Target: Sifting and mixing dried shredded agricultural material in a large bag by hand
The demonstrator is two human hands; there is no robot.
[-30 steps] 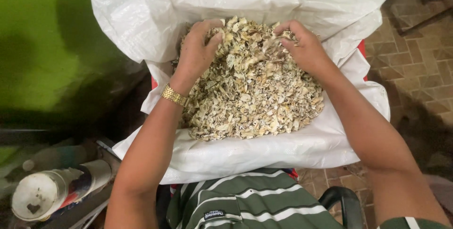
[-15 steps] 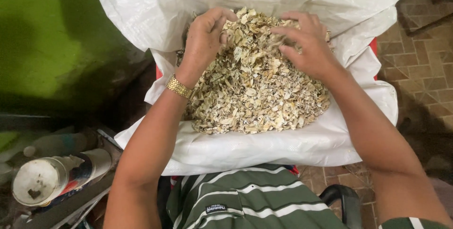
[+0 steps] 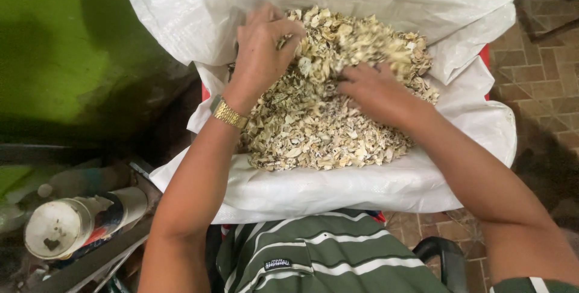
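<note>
A pale, beige heap of dry flaky chips (image 3: pixel 325 118) filled the open white sack (image 3: pixel 338 190), where the left hand (image 3: pixel 262 51) clutched some and the right hand (image 3: pixel 374 91) lay spread flat.

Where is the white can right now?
In the head view the white can lies on its side at lower left, below the green wall, left of the left forearm, beside the white sack.

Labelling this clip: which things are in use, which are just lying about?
In use: left hand and right hand, both on the heap of pale dried flakes; white woven sack holding it.
Lying about: capped canister on its side; green wall; brick floor.
</note>
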